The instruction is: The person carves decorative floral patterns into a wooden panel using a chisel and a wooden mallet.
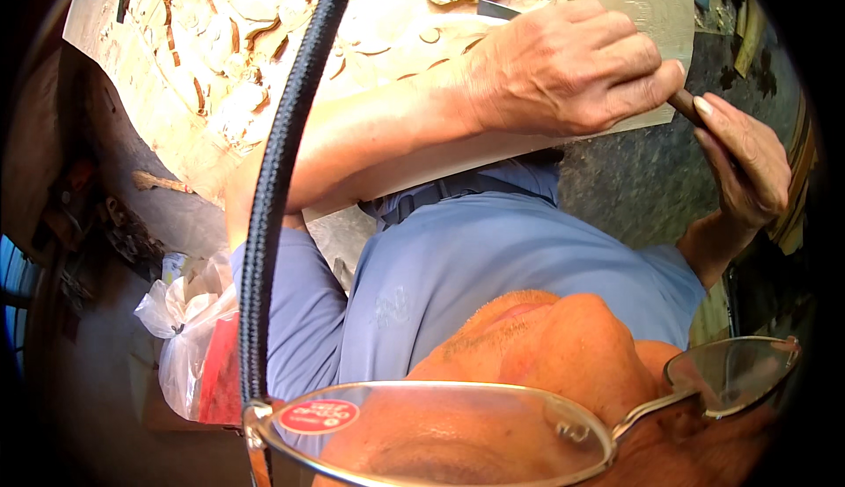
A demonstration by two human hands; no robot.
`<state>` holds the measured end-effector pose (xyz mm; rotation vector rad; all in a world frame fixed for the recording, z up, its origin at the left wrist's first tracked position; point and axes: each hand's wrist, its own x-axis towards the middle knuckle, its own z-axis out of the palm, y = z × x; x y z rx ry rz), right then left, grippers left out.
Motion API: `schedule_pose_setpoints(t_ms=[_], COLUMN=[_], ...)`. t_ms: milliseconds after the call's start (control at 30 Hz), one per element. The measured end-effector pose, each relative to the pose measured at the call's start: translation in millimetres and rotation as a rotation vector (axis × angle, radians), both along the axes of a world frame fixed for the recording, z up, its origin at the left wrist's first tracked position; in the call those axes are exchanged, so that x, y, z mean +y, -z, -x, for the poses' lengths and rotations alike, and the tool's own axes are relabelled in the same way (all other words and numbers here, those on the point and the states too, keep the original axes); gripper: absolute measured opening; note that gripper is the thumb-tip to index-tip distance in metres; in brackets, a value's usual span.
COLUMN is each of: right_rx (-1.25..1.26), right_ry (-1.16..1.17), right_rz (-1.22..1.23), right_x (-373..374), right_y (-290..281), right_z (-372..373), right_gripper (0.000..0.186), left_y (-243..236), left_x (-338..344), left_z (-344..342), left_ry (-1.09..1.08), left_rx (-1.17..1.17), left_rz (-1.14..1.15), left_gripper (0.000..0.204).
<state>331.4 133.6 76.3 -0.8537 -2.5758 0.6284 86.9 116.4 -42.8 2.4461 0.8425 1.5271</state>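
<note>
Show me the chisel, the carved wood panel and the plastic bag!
chisel (685, 102): head view, on the brown handle between both hands.
panel (387, 11): head view, on the carved middle.
bag (189, 320): head view, on its clear crinkled side.

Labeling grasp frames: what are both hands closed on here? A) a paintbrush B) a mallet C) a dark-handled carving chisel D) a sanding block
C: the left hand and right hand both grip a dark-handled carving chisel, its blade resting on the carved wooden panel.
</note>
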Motion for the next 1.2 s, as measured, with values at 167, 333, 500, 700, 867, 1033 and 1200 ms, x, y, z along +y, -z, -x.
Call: schedule_pose_setpoints(t_ms=[167,333,500,700,867,1033,1200], right_rx=[0.002,-0.006,0.0,-0.012,-0.016,-0.001,0.033], right_ry=[0.076,0.07,0.066,0.074,0.063,0.066,0.042], right_rz=[0.073,0.131,0.168,0.219,0.235,0.317,0.268], right_x=[-14.2,-15.9,-12.9,-8.0,-2.5,5.8,-2.4], right_y=[1.8,0.1,-6.1,-8.2,1.0,11.4,9.8], right_z=[-11.0,-15.6,-13.4,-11.5,-16.0,-29.7,-29.2], right_gripper=[0.031,0.03,0.029,0.028,0.029,0.031,0.031], left_y=[0.5,0.8,-1.0,-10.9,-7.0,-7.2,-13.2], left_x=[-8.2,-15.1,-11.9,-10.8,-10.0,-9.1,-16.3], left_z=[-6.6,-13.3,-14.1,-6.6,-5.0,-4.0,-6.1], left_ry=[0.034,0.073,0.119,0.124,0.132,0.107,0.102], left_rx=[0.094,0.071,0.019,0.023,0.003,0.038,0.025], left_rz=[0.019,0.121,0.174,0.264,0.306,0.313,0.306], left_gripper=[0.046,0.049,0.048,0.03,0.03,0.029,0.028])
